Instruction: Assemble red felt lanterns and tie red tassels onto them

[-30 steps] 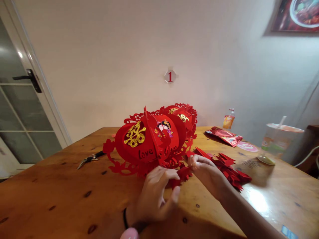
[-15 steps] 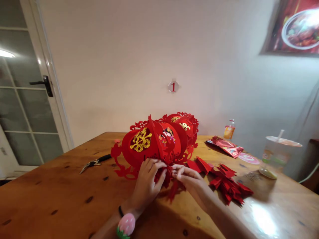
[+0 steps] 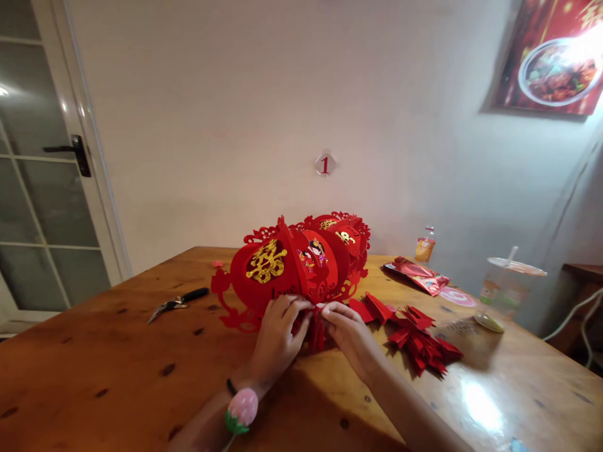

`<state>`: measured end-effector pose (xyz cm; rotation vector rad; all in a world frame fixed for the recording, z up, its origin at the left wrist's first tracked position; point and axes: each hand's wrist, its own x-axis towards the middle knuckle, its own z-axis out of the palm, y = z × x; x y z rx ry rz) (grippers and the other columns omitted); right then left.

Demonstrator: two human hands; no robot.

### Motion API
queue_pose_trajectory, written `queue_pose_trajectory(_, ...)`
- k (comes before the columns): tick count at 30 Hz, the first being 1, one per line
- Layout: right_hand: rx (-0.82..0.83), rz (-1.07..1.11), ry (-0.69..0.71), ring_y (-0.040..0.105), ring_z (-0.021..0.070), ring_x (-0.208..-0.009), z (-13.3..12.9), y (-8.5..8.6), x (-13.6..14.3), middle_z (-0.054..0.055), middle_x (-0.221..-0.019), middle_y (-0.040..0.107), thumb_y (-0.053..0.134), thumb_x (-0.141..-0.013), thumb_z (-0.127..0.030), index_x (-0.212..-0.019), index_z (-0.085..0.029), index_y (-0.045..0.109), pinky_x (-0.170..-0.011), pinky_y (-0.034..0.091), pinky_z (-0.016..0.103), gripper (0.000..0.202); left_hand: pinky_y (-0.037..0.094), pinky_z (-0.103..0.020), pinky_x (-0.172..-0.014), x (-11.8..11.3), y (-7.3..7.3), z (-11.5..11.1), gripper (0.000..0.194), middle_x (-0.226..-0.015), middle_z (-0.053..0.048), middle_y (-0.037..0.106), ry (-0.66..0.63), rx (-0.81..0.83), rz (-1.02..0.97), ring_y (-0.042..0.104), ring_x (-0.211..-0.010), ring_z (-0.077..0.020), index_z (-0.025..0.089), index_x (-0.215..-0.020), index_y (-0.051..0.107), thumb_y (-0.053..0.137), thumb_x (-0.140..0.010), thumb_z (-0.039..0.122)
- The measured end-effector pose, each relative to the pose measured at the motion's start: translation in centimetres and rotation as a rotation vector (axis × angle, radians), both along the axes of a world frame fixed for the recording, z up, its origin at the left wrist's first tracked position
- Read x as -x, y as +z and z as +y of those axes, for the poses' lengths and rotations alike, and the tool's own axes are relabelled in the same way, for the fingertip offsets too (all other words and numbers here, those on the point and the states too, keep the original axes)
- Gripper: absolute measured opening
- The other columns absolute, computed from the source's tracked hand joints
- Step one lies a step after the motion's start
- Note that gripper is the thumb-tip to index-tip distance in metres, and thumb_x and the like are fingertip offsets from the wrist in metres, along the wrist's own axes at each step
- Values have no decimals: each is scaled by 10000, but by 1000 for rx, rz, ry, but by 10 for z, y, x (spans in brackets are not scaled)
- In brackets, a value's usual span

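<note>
A red felt lantern (image 3: 242,276) with gold characters and small cartoon figures lies on its side on the wooden table (image 3: 117,370). At its near lower edge, my left hand (image 3: 282,329) is closed on the lantern's edge, the exact grip partly hidden by the fingers. My right hand (image 3: 346,323) pinches a red tassel (image 3: 316,334) that hangs between the two hands, close against the lantern. A strawberry ornament (image 3: 242,408) on a black band circles my left wrist.
A pile of folded red felt pieces (image 3: 419,339) lies to the right. Black-handled pliers (image 3: 176,302) rest on the left. Toward the right stand a red packet (image 3: 417,275), an orange drink bottle (image 3: 424,245) and a plastic cup with straw (image 3: 506,289).
My right hand has come in closer to my left, its fingertips now pinched together. The red tassel hangs straighter between them. The view has shifted slightly to the right.
</note>
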<state>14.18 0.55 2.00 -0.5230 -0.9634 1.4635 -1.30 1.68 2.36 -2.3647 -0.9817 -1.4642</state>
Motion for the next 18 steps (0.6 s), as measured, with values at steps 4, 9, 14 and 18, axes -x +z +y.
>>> queue_pose_trajectory(4,5,11,12,545,90,-731,2,-1,-1,-9,-761,648,718,-659,-176,-671,-177,668,-720,402,195,51,387,-317,-789,0,0,-2,153,-936,-25,568,5,19,-9,523,-901,-174,211,-962,515,513,-833,127)
queue_pose_trajectory(9,38,26,32,552,106,-777,0,3,-2,5,-786,662,728,-618,-166,-631,-166,663,-758,403,209,67,376,-311,-797,0,0,-3,139,-939,-20,568,-10,35,-23,517,-911,-164,213,-951,509,504,-840,129)
queue_pose_trajectory(14,98,59,54,548,105,-742,-2,2,-1,-2,-720,651,720,-607,-165,-605,-161,654,-742,410,221,65,367,-321,-805,-2,-1,-8,113,-946,-20,556,-29,88,-35,506,-904,-166,217,-942,504,491,-849,154)
queue_pose_trajectory(18,110,52,76,538,101,-697,-2,-1,0,-7,-694,640,714,-612,-179,-611,-158,662,-697,410,221,57,366,-329,-815,-5,-1,-12,80,-941,-22,534,-25,135,-50,490,-891,-169,218,-919,502,488,-850,179)
